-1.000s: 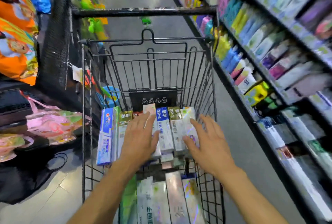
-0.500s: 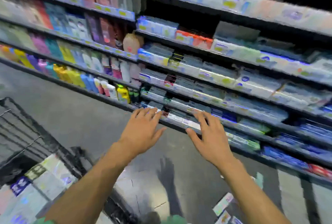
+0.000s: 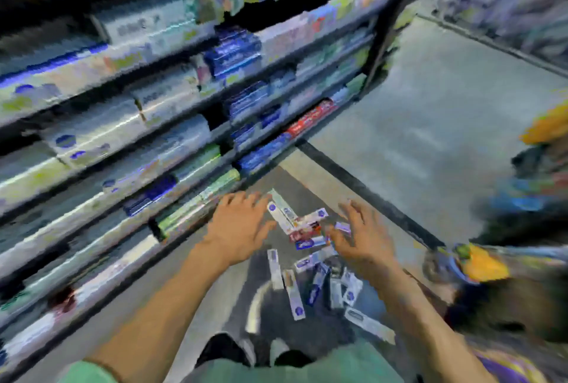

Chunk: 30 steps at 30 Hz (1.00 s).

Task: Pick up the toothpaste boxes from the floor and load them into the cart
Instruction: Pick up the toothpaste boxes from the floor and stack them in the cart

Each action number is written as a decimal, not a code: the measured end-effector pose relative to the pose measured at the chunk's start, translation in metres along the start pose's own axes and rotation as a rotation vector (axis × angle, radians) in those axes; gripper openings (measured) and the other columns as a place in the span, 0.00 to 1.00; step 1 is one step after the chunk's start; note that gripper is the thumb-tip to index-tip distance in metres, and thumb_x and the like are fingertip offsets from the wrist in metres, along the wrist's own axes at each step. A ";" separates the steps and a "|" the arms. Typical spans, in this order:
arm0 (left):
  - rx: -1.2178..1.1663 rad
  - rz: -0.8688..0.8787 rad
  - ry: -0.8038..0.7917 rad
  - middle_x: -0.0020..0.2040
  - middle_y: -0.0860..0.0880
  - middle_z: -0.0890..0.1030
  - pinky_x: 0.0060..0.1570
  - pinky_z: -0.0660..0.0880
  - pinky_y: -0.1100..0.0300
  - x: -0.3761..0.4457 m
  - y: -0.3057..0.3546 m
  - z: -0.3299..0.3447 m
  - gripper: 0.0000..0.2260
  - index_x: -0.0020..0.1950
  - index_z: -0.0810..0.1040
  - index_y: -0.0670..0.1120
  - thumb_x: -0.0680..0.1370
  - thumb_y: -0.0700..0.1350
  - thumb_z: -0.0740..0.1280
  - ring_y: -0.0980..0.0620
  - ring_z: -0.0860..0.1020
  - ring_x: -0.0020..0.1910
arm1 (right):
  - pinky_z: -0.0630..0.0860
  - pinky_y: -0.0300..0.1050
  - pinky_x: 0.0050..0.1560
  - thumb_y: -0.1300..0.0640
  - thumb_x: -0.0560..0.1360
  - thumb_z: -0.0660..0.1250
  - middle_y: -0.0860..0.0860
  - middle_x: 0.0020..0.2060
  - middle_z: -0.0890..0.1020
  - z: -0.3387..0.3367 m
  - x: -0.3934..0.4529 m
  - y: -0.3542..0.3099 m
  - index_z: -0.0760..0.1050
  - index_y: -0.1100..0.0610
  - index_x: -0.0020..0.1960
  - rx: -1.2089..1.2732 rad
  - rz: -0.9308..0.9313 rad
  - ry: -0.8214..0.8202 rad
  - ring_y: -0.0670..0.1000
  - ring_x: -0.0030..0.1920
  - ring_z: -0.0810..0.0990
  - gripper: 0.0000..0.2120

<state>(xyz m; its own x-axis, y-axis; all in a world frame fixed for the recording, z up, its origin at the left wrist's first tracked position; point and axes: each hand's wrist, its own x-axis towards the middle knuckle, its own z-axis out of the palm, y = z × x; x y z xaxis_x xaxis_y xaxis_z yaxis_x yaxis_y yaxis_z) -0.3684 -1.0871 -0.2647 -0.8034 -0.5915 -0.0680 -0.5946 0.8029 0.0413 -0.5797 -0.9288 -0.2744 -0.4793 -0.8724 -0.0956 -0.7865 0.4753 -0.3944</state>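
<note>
Down on the floor (image 3: 430, 124), a loose heap of toothpaste boxes (image 3: 302, 247) lies near the shelves (image 3: 172, 112) at left. Both hands are spread wide and empty above the heap, left hand (image 3: 238, 229) beside the shelf edge, right hand (image 3: 362, 238) opposite. Everything is blurred.

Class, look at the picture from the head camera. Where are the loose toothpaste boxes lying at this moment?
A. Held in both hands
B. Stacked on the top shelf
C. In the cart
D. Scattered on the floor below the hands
D: the toothpaste boxes lie strewn on the grey floor beside the shelf unit, with the left hand and right hand spread open above them, holding nothing.
</note>
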 end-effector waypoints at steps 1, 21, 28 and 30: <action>0.016 0.066 0.005 0.52 0.44 0.84 0.48 0.79 0.48 0.019 0.007 0.005 0.25 0.59 0.81 0.44 0.77 0.61 0.57 0.42 0.83 0.48 | 0.73 0.57 0.65 0.30 0.75 0.47 0.58 0.67 0.74 0.001 -0.004 0.016 0.74 0.56 0.69 -0.011 0.054 0.038 0.62 0.66 0.74 0.39; -0.035 0.868 -0.280 0.62 0.40 0.81 0.56 0.76 0.42 0.251 -0.020 0.272 0.27 0.67 0.76 0.43 0.79 0.60 0.56 0.37 0.80 0.57 | 0.71 0.53 0.67 0.35 0.77 0.54 0.55 0.68 0.76 0.251 0.007 0.073 0.71 0.54 0.71 0.048 0.887 0.160 0.59 0.66 0.74 0.31; 0.047 1.058 -0.307 0.69 0.44 0.77 0.66 0.72 0.45 0.241 -0.029 0.542 0.32 0.74 0.71 0.46 0.78 0.64 0.49 0.41 0.76 0.67 | 0.74 0.54 0.63 0.30 0.75 0.51 0.54 0.67 0.76 0.502 0.012 0.147 0.71 0.54 0.71 0.044 0.900 0.136 0.60 0.65 0.75 0.36; 0.029 1.069 -0.299 0.69 0.45 0.77 0.67 0.71 0.47 0.240 -0.037 0.621 0.34 0.75 0.71 0.46 0.79 0.65 0.48 0.42 0.75 0.67 | 0.75 0.54 0.62 0.30 0.75 0.51 0.54 0.66 0.77 0.578 0.012 0.171 0.71 0.54 0.71 0.024 0.886 0.140 0.61 0.62 0.76 0.36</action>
<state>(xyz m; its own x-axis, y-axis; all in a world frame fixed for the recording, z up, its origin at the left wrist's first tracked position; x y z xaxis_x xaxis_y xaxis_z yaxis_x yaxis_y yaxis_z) -0.5206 -1.2130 -0.9019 -0.8601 0.4451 -0.2493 0.4042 0.8927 0.1993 -0.4941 -0.9236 -0.8711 -0.9510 -0.1640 -0.2622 -0.0979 0.9638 -0.2478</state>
